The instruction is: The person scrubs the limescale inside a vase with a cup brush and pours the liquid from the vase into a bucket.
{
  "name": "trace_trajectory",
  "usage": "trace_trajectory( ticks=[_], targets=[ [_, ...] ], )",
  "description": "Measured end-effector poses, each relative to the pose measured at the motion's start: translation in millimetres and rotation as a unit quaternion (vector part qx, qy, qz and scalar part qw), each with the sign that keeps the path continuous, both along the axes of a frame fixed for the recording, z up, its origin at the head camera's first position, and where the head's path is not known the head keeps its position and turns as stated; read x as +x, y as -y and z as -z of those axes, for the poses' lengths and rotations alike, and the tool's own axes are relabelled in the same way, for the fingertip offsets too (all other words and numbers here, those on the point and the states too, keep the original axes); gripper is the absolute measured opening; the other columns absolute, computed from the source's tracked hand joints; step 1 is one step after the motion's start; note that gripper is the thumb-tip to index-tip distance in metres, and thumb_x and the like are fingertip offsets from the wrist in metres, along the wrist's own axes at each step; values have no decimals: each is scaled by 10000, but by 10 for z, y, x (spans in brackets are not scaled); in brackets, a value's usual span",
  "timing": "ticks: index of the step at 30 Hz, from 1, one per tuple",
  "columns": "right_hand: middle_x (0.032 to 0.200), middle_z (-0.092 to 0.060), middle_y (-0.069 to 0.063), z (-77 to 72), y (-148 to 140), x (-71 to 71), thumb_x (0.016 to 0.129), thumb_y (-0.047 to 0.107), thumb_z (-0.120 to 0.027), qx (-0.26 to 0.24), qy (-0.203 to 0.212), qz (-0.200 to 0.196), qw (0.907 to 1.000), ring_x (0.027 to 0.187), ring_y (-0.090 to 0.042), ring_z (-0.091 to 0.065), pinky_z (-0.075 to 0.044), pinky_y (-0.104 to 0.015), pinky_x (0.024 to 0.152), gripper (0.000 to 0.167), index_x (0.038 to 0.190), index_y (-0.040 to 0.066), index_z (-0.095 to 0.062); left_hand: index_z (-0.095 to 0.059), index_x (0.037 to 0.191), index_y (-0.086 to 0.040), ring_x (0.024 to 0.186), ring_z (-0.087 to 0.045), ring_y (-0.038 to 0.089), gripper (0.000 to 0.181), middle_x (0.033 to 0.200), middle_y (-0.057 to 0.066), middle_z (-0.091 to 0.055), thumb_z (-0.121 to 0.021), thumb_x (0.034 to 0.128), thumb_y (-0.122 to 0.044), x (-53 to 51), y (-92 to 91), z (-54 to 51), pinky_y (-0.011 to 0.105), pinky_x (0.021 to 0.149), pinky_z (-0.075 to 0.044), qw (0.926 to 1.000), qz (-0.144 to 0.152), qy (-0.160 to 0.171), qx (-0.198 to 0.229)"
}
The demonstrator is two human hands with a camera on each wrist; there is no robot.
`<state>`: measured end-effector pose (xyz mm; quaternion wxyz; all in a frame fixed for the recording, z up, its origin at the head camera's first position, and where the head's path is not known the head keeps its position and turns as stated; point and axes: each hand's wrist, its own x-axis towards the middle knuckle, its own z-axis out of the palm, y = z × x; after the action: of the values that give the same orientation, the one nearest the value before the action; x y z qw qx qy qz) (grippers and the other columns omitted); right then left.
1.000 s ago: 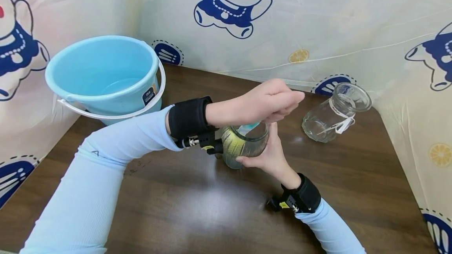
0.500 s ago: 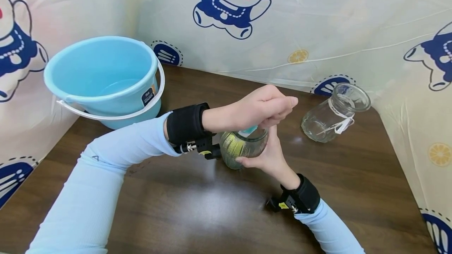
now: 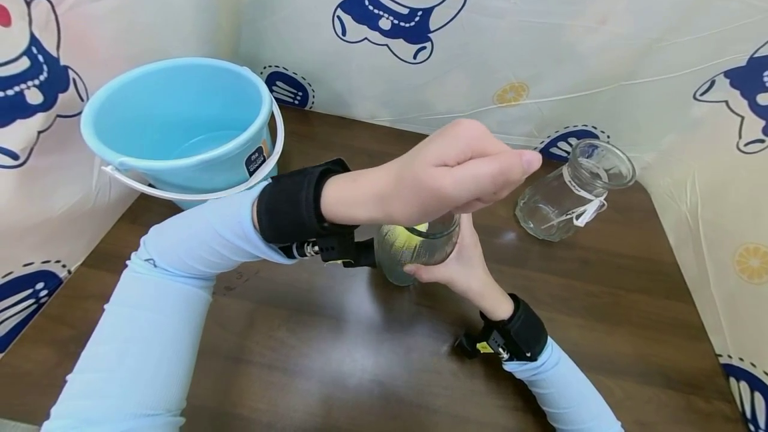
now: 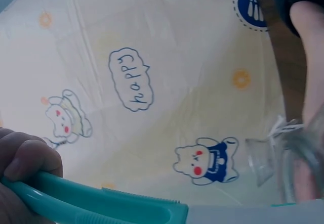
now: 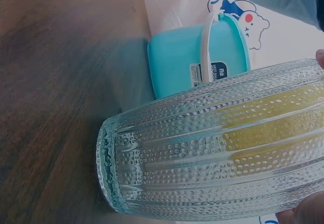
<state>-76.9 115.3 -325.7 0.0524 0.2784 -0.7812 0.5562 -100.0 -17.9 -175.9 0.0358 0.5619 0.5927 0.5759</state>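
Above the glass vase (image 3: 390, 259), the left hand (image 3: 441, 172) curls round a teal handle (image 4: 116, 196), hiding it from the head view; the right hand (image 3: 462, 272) clasps the vase, fingers partly hidden behind. Something yellow (image 5: 273, 128) inside is hard to make out. Brown tabletop (image 3: 312, 352) stretches frontward, cut off below; bucket (image 3: 174, 105) and ribboned jar (image 3: 549, 209) stand toward its back edge.

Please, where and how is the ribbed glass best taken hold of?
I would grip the ribbed glass by its side wall, from the right, as the right hand does: its raised ribs and bumps should resist slipping, and this leaves the rim free below the left hand.
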Motion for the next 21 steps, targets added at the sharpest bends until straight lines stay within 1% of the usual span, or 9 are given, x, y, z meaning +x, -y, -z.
trace_trajectory(
  ticks=[3, 6, 8, 9, 13, 15, 16, 17, 21],
  targets=[
    [1293, -419, -56, 132, -30, -69, 554, 108, -851, -81, 2, -81, 9999, 1133, -212, -440, -361, -332, 952, 1039, 1378, 107, -218, -343, 498, 26, 425, -267, 110, 408, 457, 32, -268, -344, 906, 17, 60, 19, -110, 261, 486, -220, 9997, 8, -226, 125],
    [1288, -426, 7, 249, -61, -128, 563, 229, -858, -169, -1, -127, 9998, 1132, -189, -449, -375, -310, 945, 1046, 1384, 182, -211, -336, 513, 36, 444, -250, 99, 391, 471, 22, -249, -350, 903, 21, 101, 18, -175, 253, 501, -203, 9989, -8, -408, 209],
    [1279, -433, -30, 218, -61, -119, 552, 181, -860, -211, 42, -135, 9997, 1125, -200, -453, -379, -310, 940, 1046, 1376, 133, -218, -333, 512, 37, 450, -240, 96, 389, 479, 19, -241, -353, 900, 18, 106, 6, -182, 252, 501, -188, 9985, -1, -471, 278],
    [1277, -433, -52, 183, -56, -104, 558, 188, -861, -234, 29, -151, 9996, 1121, -201, -454, -379, -306, 937, 1037, 1370, 109, -222, -333, 509, 35, 452, -239, 94, 389, 480, 19, -239, -355, 897, 20, 106, -1, -178, 251, 501, -184, 9981, 7, -516, 321],
    [1268, -423, -131, 47, -25, -50, 560, 85, -843, -333, 56, -252, 9991, 1114, -221, -451, -380, -308, 933, 1014, 1352, 19, -213, -330, 499, 24, 452, -226, 90, 388, 484, 19, -231, -354, 886, 26, 87, -24, -152, 248, 500, -170, 9965, 82, -651, 519],
    [1270, -418, -140, -7, -9, -22, 561, 54, -829, -323, 86, -261, 9991, 1116, -218, -449, -378, -306, 935, 1009, 1351, 7, -203, -327, 495, 17, 453, -216, 90, 389, 484, 20, -224, -354, 883, 34, 68, -35, -135, 246, 503, -166, 9953, 113, -733, 618],
    [1274, -417, -140, -16, -7, -16, 552, 19, -818, -296, 113, -249, 9992, 1118, -220, -449, -377, -308, 938, 1013, 1352, 2, -198, -322, 496, 13, 454, -207, 90, 389, 486, 20, -219, -354, 883, 36, 59, -38, -125, 245, 504, -162, 9948, 116, -767, 666],
    [1278, -415, -139, -28, -3, -7, 551, 18, -819, -276, 126, -245, 9992, 1121, -218, -448, -377, -311, 939, 1016, 1353, 2, -195, -317, 496, 9, 457, -195, 89, 389, 489, 21, -213, -357, 882, 38, 51, -41, -113, 243, 504, -156, 9941, 106, -811, 709],
    [1268, -427, -156, -33, -3, 10, 550, -7, -819, -235, 115, -219, 9994, 1107, -212, -458, -380, -308, 936, 996, 1335, -17, -207, -312, 498, -13, 468, -174, 82, 387, 498, 25, -202, -367, 874, 54, 14, -51, -45, 238, 506, -140, 9910, 60, -1028, 849]
  ],
)
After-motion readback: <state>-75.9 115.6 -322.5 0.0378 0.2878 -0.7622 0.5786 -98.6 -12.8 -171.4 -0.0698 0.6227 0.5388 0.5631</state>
